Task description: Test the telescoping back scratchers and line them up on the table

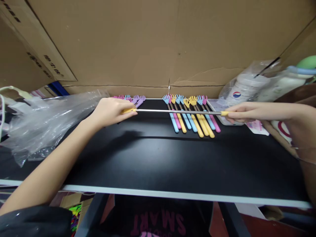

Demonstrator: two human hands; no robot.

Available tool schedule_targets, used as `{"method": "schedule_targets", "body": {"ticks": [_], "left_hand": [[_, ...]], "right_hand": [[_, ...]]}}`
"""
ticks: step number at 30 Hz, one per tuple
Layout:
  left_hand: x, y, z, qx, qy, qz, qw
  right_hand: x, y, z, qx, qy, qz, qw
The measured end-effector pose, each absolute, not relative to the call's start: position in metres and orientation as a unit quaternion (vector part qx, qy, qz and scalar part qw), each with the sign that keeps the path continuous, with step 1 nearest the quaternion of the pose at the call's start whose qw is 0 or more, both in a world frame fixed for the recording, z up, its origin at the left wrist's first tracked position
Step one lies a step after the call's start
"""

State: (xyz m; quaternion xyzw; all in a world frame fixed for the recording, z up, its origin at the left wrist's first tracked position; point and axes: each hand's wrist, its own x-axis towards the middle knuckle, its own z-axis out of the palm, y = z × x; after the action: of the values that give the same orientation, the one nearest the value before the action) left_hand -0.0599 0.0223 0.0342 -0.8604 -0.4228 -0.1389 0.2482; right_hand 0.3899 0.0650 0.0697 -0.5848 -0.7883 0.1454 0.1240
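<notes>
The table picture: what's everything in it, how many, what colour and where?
Table: one, black, centre
Long scratcher: one, yellow and silver, above table
Laid-out scratchers: about ten, blue, pink, yellow, back, right of centre
Hand-shaped heads: several, purple, pink, blue, back, left of centre
Plastic bags: count unclear, clear, left
Cable: at least one, white, far left
Cardboard: count unclear, brown, behind table
Jar: one, white, back right
Bottle: one, white, far right
Flat container: one, white, back right
Packet: one, pink and white, right
Carton: one, brown, below table's left
Lettered cloth: one, black and pink, bottom
Left hand: one, bare, gripping scratcher's left end
Right hand: one, bare, gripping right end
</notes>
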Motion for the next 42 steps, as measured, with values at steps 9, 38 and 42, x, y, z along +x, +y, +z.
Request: {"method": "schedule_targets", "body": {"ticks": [9, 38, 42], "left_hand": [[-0.058, 0.024, 0.024, -0.872, -0.397, -0.123, 0.259], [0.005, -0.003, -0.005, -0.933, -0.290, -0.136, 0.162], [-0.005, 0.007, 0.000, -0.937, -0.323, -0.096, 0.090]], "right_hand": [[0.375, 0.065, 0.063, -0.457, -0.828, 0.320, -0.045], [0.271, -0.006, 0.017, -0.373, -0.928, -0.019, 0.000], [0.284, 0.006, 0.028, -0.342, -0.931, 0.124, -0.039]]}}
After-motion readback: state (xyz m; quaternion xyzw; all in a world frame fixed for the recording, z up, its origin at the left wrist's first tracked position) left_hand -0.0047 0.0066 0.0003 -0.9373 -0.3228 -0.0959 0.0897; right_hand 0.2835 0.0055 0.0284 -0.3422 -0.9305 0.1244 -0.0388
